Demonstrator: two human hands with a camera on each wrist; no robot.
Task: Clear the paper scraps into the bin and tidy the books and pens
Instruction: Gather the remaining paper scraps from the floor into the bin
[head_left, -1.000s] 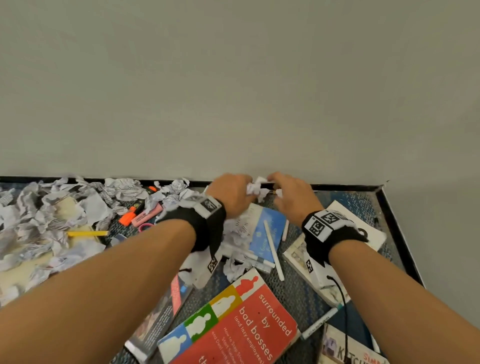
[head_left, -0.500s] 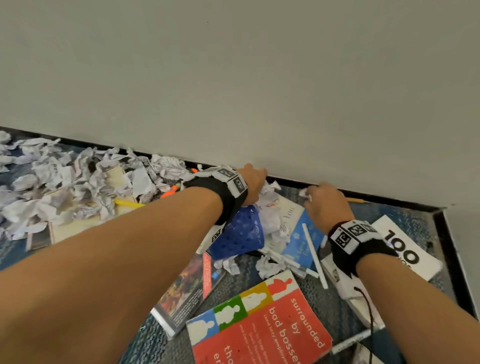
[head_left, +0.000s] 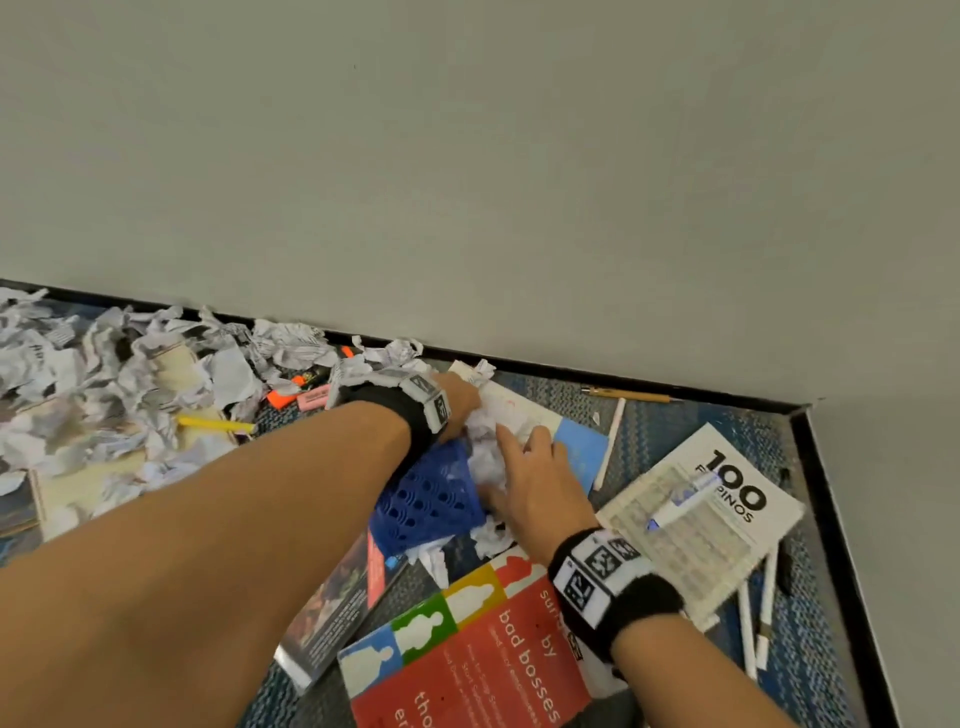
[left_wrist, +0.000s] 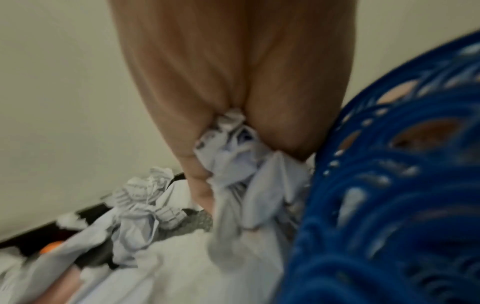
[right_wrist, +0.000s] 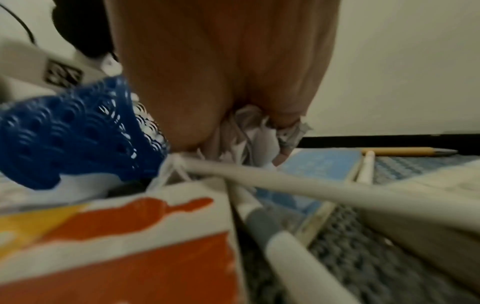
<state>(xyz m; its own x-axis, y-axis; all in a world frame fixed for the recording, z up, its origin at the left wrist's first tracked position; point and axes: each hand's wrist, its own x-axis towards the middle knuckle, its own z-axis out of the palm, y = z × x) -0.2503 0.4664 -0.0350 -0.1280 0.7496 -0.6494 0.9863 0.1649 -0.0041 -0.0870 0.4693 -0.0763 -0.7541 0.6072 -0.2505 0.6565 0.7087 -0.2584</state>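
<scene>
A blue perforated bin (head_left: 426, 499) lies on its side on the carpet between my hands. My left hand (head_left: 465, 410) is at its far side and grips a wad of crumpled paper scraps (left_wrist: 233, 164) right beside the bin wall (left_wrist: 389, 205). From the right, my right hand (head_left: 514, 441) reaches to the bin's mouth and holds more scraps (right_wrist: 249, 131) in its curled fingers. White scraps (head_left: 485, 457) are bunched between the two hands. A red book (head_left: 493, 649) lies under my right wrist.
A big pile of scraps (head_left: 130, 379) covers the left, with a yellow pen (head_left: 215, 424) and an orange highlighter (head_left: 280, 399). A blue-and-white book (head_left: 576, 447), a "100" booklet (head_left: 717, 530), a dark book (head_left: 337, 608), white pens (head_left: 748, 634) and a pencil (head_left: 631, 395) lie about. The wall (head_left: 519, 208) stands close.
Both hands have come back from the wall edge to the bin. The right hand has moved left to the bin's mouth with scraps. The view has shifted right.
</scene>
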